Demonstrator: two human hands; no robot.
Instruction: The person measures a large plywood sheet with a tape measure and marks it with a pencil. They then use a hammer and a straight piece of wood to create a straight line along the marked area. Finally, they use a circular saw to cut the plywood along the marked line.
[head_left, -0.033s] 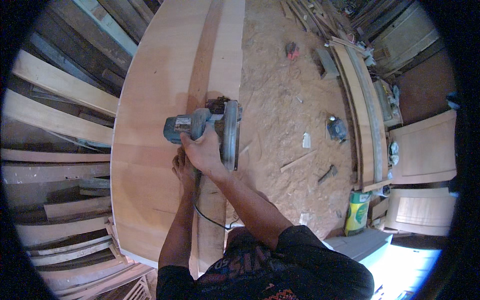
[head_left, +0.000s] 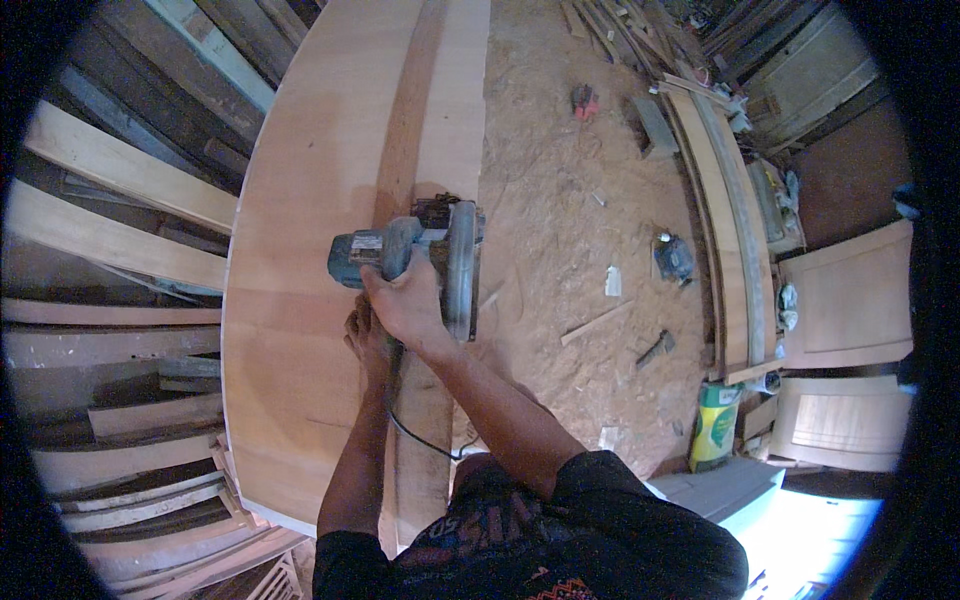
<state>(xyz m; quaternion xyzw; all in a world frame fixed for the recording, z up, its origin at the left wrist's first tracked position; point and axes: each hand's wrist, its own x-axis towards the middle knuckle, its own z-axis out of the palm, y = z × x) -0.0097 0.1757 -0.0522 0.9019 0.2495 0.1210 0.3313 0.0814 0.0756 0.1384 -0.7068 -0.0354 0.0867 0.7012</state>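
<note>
I can see the right hand (head_left: 408, 308) gripping a circular saw (head_left: 402, 245) on a wooden sheet (head_left: 290, 330), left hand (head_left: 371, 335) at the saw's seven o'clock; a power tool (head_left: 674, 259) lies at three, a yellow-green container (head_left: 713, 430) at four.

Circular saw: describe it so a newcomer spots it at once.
Start with the large pale wooden sheet and the darker strip running lengthwise along it. Near the sheet's right edge, the right hand holds the circular saw. Unlike the dark tool on the floor, it is in hand, with a long grey guard along its right side.
</note>
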